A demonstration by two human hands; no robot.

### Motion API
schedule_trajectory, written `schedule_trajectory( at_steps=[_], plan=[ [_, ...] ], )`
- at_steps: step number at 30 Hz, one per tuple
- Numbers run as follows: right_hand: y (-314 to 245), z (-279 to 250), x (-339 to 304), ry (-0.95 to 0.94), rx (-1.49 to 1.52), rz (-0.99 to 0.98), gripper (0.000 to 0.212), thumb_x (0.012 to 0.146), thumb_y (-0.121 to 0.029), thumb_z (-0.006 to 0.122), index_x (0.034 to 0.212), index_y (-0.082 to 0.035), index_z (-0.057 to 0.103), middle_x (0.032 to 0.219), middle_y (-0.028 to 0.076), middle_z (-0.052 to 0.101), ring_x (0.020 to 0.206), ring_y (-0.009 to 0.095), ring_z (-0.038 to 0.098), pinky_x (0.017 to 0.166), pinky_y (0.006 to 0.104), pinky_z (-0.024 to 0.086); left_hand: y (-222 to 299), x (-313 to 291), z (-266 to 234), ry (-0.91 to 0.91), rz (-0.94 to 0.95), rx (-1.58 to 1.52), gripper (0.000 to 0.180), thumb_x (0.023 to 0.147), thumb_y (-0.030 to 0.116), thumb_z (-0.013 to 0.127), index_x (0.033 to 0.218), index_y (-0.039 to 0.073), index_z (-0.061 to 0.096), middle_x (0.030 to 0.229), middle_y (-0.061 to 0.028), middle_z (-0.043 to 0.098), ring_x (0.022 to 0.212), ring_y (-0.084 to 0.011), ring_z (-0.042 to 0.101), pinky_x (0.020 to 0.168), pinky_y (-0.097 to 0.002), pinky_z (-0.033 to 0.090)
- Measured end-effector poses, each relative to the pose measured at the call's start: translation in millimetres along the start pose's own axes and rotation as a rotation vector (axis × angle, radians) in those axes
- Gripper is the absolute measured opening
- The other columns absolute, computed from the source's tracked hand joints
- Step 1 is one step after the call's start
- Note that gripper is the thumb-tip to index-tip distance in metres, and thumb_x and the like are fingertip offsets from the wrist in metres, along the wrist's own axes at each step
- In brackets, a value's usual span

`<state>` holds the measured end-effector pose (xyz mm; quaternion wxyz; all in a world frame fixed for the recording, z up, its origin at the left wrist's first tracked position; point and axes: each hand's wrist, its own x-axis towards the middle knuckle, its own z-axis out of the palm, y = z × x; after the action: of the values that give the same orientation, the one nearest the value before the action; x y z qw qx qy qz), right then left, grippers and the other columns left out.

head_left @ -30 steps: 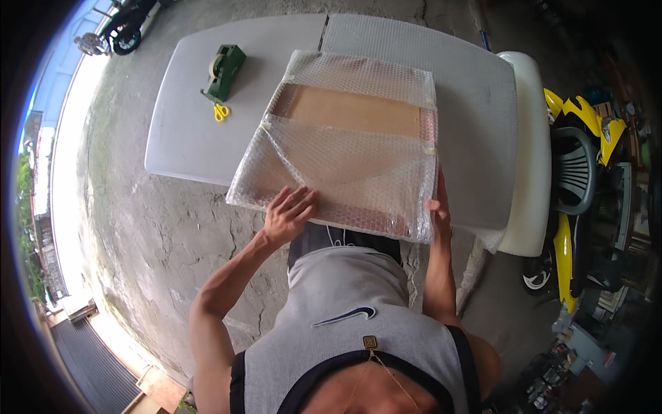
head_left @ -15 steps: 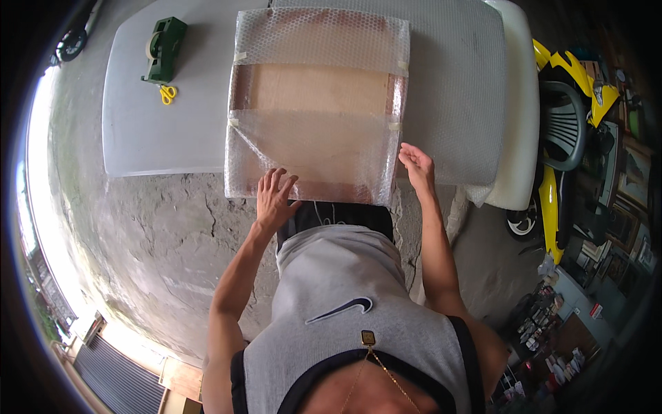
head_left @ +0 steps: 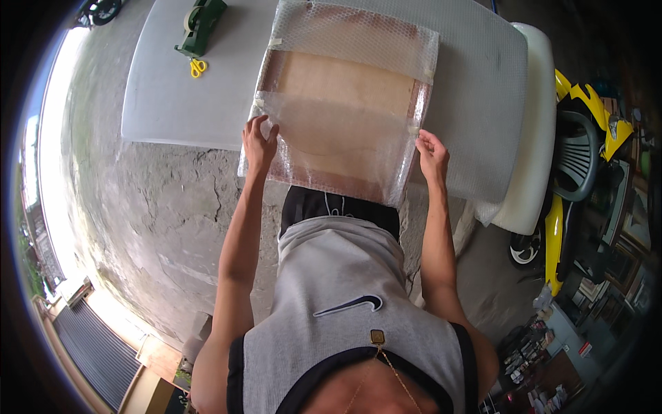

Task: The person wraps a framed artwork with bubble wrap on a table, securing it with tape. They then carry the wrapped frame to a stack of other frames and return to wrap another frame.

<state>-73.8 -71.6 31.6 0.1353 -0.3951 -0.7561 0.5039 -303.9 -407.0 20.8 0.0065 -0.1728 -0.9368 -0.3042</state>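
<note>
On the pale table, jutting past its near edge, lay a framed brown panel, bubble wrap taped over both ends but its middle band bare, the left hand half-curled and the right hand narrowly bunched at opposite sides, any grip unclear.

Worn on the head, the fisheye camera looks down from close above, the grey tank top near, the pale table far
</note>
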Motion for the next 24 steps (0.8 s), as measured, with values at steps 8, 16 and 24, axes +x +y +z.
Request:
schedule_trajectory(
  at_steps=[8, 16, 24],
  plan=[
    [-58.1, 63.6, 11.3, -0.187, -0.044, -0.052, 0.028, 0.083, -0.015, 0.067, 0.108, -0.003, 0.067, 0.098, 0.009, 0.068, 0.088, 0.016, 0.064, 0.071, 0.029, 0.051, -50.9, 46.5, -0.1, -0.039, -0.127, -0.011, 0.04, 0.084, 0.022, 0.063, 0.122, 0.01, 0.059, 0.116, -0.0134, 0.06, 0.098, -0.0291, 0.06, 0.087, -0.0391, 0.047],
    [-126.4, 176.3, 19.4, -0.366, -0.104, -0.245, 0.026, 0.085, -0.019, 0.066, 0.106, -0.004, 0.067, 0.104, 0.01, 0.066, 0.094, 0.022, 0.063, 0.077, 0.0331, 0.049, -54.9, 101.5, -4.1, -0.28, -0.043, -0.118, 0.033, 0.08, 0.014, 0.066, 0.112, 0.01, 0.065, 0.091, -0.0097, 0.064, 0.078, -0.0247, 0.064, 0.073, -0.0365, 0.051],
    [-70.7, 108.6, 19.7, 0.302, -0.344, 0.068, 0.024, 0.083, -0.016, 0.069, 0.104, -0.005, 0.067, 0.112, 0.016, 0.062, 0.104, 0.031, 0.059, 0.091, 0.0402, 0.047, -54.7, 110.8, -15.0, -0.347, 0.064, -0.192, 0.02, 0.082, 0.011, 0.066, 0.101, 0.005, 0.068, 0.089, -0.0118, 0.067, 0.075, -0.0228, 0.068, 0.068, -0.0347, 0.053]
  ],
)
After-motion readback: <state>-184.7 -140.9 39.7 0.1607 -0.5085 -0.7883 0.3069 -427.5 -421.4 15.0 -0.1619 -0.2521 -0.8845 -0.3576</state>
